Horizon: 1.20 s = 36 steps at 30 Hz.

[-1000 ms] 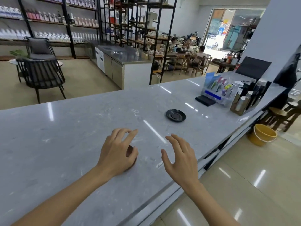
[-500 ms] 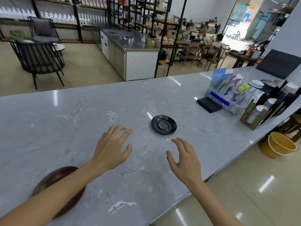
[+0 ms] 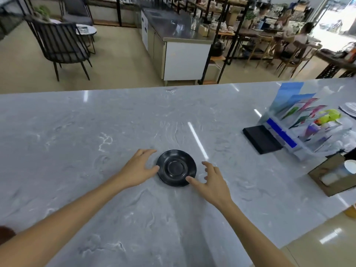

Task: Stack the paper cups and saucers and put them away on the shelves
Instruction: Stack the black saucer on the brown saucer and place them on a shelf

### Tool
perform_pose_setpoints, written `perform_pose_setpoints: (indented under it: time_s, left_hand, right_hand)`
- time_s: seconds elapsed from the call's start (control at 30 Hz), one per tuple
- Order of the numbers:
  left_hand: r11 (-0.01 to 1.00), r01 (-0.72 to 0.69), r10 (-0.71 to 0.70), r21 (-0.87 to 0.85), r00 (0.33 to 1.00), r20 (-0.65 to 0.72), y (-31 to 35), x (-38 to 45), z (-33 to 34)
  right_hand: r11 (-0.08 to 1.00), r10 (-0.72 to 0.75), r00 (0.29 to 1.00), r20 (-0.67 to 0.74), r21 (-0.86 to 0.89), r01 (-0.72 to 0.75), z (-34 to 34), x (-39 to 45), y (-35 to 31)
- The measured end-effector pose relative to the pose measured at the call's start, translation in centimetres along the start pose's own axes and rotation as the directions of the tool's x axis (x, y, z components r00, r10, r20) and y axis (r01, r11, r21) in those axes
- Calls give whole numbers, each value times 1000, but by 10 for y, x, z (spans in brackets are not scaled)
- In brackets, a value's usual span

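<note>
A black saucer (image 3: pixel 176 167) lies flat on the grey marble counter (image 3: pixel 96 132), in the middle of the view. My left hand (image 3: pixel 137 169) is at its left rim, fingers spread, fingertips touching or nearly touching the edge. My right hand (image 3: pixel 211 182) is at its right and near rim, fingers apart, thumb tip on the rim. Neither hand has lifted the saucer. A sliver of a brown saucer (image 3: pixel 5 233) shows at the far left edge beside my left forearm.
A black flat box (image 3: pixel 262 138) and a clear leaflet holder (image 3: pixel 306 124) stand at the right. A cardboard box with white cups (image 3: pixel 335 175) sits near the right edge. Beyond the counter are black chairs, a steel cabinet and dark metal shelves (image 3: pixel 221 35).
Both hands have moved forward across the counter and now flank the black saucer. The view has shifted toward the saucer, and the brown saucer has slid almost out of view at the left.
</note>
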State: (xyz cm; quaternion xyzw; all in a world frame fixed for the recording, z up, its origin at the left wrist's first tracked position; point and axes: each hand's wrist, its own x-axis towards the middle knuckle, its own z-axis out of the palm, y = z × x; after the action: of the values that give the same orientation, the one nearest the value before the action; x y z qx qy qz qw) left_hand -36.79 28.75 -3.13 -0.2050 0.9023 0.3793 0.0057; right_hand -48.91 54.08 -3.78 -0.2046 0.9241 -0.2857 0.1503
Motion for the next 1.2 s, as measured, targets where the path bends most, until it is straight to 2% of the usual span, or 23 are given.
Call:
perform_pose_setpoints:
  time_s: [0.1,0.23,0.5,0.7,1.2]
  left_hand:
    - [992,117,-114,-50,991,63,6,25,8]
    - [978,205,-200,-25,969,145,13,52,15]
    - [971,222,-192,-86,943,270,24,78,18]
    - [978,197,-178,-63,956,235,20,87,26]
    - [937,267,-244,-226,962,124,6,47,5]
  right_hand:
    - [999,24,995,99,36,-28,2,34,6]
    - [1000,-10,984,179,19,7,8,67,7]
    - [998,-52,961,270,-27,61,22,101,5]
    - [997,-43,961,272,-45,57,32,108,4]
    - [990,-135,921,366,13,140,32,112,-28]
